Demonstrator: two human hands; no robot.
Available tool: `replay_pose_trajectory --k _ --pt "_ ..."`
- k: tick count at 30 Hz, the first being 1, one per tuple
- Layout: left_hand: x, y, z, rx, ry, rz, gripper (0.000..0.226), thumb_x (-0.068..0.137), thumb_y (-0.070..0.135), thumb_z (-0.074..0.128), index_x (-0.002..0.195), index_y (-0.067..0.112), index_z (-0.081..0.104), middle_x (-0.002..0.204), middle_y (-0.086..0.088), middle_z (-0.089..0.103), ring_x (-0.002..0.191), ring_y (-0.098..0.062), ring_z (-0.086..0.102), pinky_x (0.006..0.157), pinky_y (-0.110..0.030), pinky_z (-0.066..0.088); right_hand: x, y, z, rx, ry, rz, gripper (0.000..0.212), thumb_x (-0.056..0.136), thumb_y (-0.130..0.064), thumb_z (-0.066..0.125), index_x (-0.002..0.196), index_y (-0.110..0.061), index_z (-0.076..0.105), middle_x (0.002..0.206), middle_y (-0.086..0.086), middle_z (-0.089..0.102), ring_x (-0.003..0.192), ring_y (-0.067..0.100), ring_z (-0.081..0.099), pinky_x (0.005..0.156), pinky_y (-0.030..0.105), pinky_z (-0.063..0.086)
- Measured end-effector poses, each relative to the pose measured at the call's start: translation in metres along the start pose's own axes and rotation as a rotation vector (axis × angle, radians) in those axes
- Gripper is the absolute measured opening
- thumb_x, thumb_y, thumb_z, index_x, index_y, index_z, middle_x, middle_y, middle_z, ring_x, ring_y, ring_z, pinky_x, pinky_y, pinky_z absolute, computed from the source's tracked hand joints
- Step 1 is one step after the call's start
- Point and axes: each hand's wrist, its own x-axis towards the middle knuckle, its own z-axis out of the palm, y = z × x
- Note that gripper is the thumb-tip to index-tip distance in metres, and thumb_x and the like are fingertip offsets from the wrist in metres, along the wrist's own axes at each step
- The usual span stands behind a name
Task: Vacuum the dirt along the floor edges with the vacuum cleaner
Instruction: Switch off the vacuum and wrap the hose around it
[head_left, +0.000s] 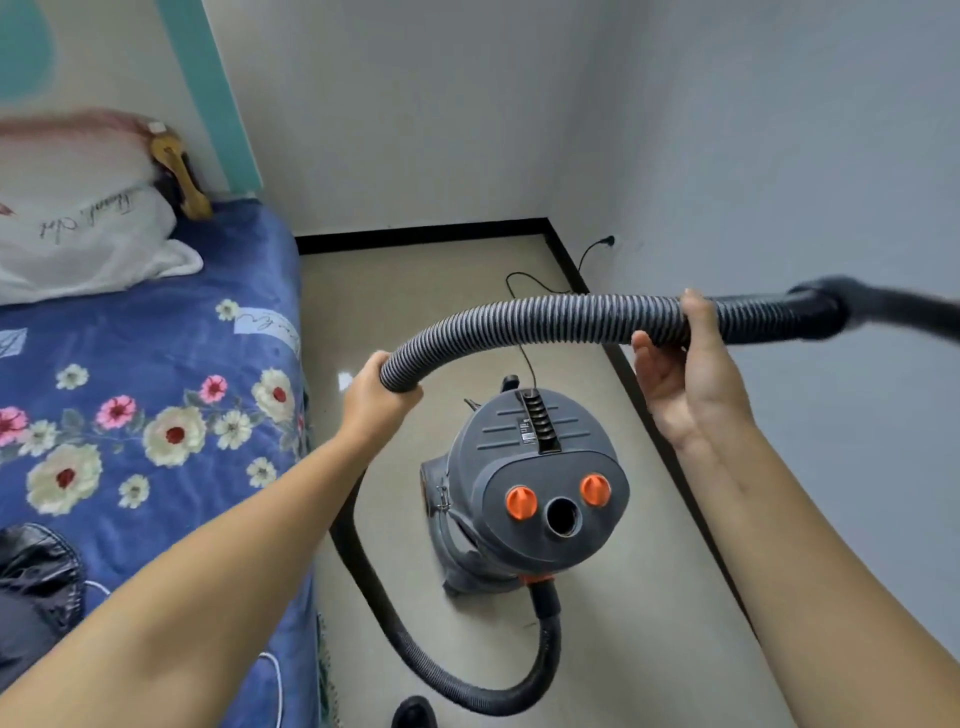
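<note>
The bed (156, 415) fills the left side, its blue flowered cover running out of view at the left and bottom edges, with a white pillow (83, 234) at its head and a dark jacket-like heap (36, 577) partly cut off at the lower left. Between bed and grey wall lies a strip of pale floor (405, 291), edged along the walls by a black skirting line (426, 231).

On that floor stands the vacuum cleaner (530, 483), a grey drum with two orange knobs and a round open port on top; its underside is hidden by its own body. The ribbed hose (545, 317) leaves the drum's near side, loops low across the floor toward the bed, rises behind the left forearm where part of it is hidden, then arches up and over to the right. Its far end joins a black tube (831, 312) that blurs and runs off the right edge, so the nozzle cannot be seen.

The left hand (376, 397) grips the hose where it bends down, fingers curled round it. The right hand (685, 369) holds the hose from beneath, palm up, thumb over the top and fingers wrapped behind, mostly out of sight.

A thin black power cord (524, 291) trails from the drum to a plug (608, 241) in the right wall.
</note>
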Motion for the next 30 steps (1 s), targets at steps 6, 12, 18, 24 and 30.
replay_pose_trajectory --k 6,12,18,24,30 --pt "0.022 0.049 0.015 0.064 -0.064 0.147 0.024 0.075 0.008 0.069 0.092 0.017 0.055 0.076 0.004 0.056 0.067 -0.013 0.051 0.055 -0.024 0.038 0.011 -0.003 -0.039 0.303 0.258 0.12 0.031 0.085 -0.033 0.071 0.099 -0.01 0.057 0.07 0.005 0.071 0.049 0.009 0.065 0.04 0.017 0.049" --pt "0.026 0.104 0.046 0.306 -0.2 0.473 0.026 0.075 0.011 0.068 0.1 0.011 0.059 0.09 -0.004 0.063 0.08 -0.022 0.054 0.065 -0.031 0.039 0.042 -0.007 -0.107 0.258 0.434 0.238 0.03 0.091 -0.032 0.061 0.101 -0.005 0.054 0.113 0.018 0.064 0.083 0.018 0.068 0.04 0.015 0.049" --pt "0.033 0.169 0.087 0.434 -0.305 0.681 0.029 0.079 0.012 0.065 0.107 0.011 0.058 0.096 -0.007 0.062 0.089 -0.026 0.055 0.07 -0.031 0.042 0.049 -0.029 -0.132 -0.975 0.354 0.066 0.051 0.092 -0.028 0.051 0.136 -0.005 0.038 0.114 0.016 0.057 0.087 0.024 0.06 0.084 0.044 0.048" --pt "0.027 0.205 0.158 0.467 -0.37 0.766 0.029 0.081 0.014 0.063 0.109 0.01 0.058 0.098 -0.007 0.063 0.089 -0.028 0.057 0.075 -0.039 0.05 0.111 -0.042 -0.098 -1.683 -0.131 -0.908 0.074 0.087 -0.041 0.066 0.147 -0.015 0.034 0.122 0.018 0.052 0.108 0.037 0.05 0.09 0.044 0.041" --pt "0.085 0.152 0.201 0.438 -0.258 0.584 0.044 0.081 0.026 0.07 0.12 0.017 0.051 0.1 0.003 0.061 0.081 -0.018 0.054 0.068 -0.028 0.04 0.222 -0.043 -0.123 -1.581 -0.131 -0.993 0.051 0.089 -0.045 0.061 0.128 -0.014 0.055 0.097 0.015 0.063 0.077 0.039 0.061 0.061 0.035 0.041"
